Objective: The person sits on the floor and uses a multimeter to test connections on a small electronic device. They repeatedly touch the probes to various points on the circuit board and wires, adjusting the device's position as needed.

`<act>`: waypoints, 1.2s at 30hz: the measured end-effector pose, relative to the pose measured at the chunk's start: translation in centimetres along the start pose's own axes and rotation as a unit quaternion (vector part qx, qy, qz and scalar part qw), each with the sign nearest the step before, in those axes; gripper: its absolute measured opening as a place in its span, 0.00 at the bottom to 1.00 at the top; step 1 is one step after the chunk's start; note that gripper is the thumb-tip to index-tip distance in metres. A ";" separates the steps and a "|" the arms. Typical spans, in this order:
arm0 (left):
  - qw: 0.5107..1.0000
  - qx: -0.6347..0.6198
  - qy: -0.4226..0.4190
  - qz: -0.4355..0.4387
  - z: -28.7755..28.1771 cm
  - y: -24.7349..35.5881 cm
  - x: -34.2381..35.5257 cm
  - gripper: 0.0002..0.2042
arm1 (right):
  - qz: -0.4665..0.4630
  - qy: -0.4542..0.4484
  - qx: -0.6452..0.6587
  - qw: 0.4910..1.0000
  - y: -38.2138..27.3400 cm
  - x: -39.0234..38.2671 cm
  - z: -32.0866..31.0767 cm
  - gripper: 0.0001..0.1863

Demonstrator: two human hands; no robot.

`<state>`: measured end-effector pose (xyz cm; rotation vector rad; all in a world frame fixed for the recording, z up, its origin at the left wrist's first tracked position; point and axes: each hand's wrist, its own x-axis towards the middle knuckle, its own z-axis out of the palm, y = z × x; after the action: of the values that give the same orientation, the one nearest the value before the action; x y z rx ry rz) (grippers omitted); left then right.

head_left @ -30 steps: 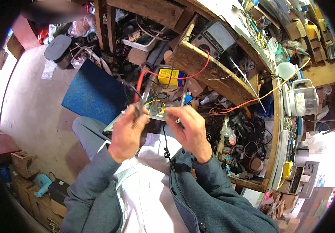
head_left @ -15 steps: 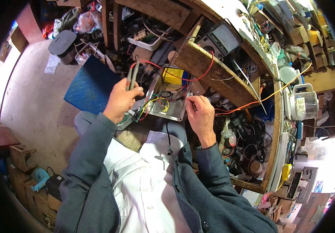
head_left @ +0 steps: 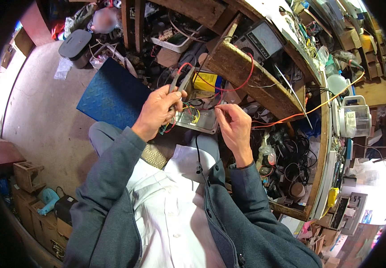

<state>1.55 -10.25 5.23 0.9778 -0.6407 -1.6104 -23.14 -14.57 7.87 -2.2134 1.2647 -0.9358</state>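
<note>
My left hand (head_left: 157, 111) is closed around two slim grey test probes (head_left: 180, 84), held spread in a V, their tips hidden. A red lead (head_left: 237, 88) runs from them toward an analog multimeter (head_left: 261, 43). Just below and right of that hand is an open metal case (head_left: 207, 124) at my knees, with green, yellow and red wires (head_left: 196, 115) and a yellow-and-blue block (head_left: 205, 83) at its far end. My right hand (head_left: 235, 125) pinches its thumb and forefinger together at the case's right edge; what they hold, if anything, cannot be made out.
A wooden drawer-like frame (head_left: 255, 73) slants across beyond the case. Tangled black cables (head_left: 293, 161) lie at right beside the bench edge. To the left are a blue textured board (head_left: 112, 91) and a dark bin (head_left: 75, 43). An orange cable (head_left: 286, 119) crosses at right.
My left hand has moved right and slightly nearer, bringing the probes over the case's left side. My right hand keeps its pinch by the case's right edge. The view has shifted slightly.
</note>
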 end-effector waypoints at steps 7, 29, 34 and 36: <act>0.969 0.216 0.089 0.078 -1.2 -3.8 3.7 0.08 | -0.002 -0.009 -0.050 0.999 2.3 0.3 0.6 0.04; 0.896 0.438 0.062 0.033 1.1 -4.7 8.2 0.12 | -0.152 -0.142 -0.418 0.884 4.0 6.1 2.4 0.06; 0.920 0.384 0.072 0.017 0.2 -5.5 9.0 0.15 | -0.211 -0.184 -0.456 0.845 4.4 7.6 3.9 0.08; 0.919 0.387 0.072 0.021 0.2 -5.8 9.0 0.15 | -0.215 -0.207 -0.466 0.833 4.7 8.0 4.2 0.09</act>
<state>-2.27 -17.44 -1.77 1.6207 -1.2298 -1.2238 -19.95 -23.72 4.77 -3.2929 1.1379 0.1814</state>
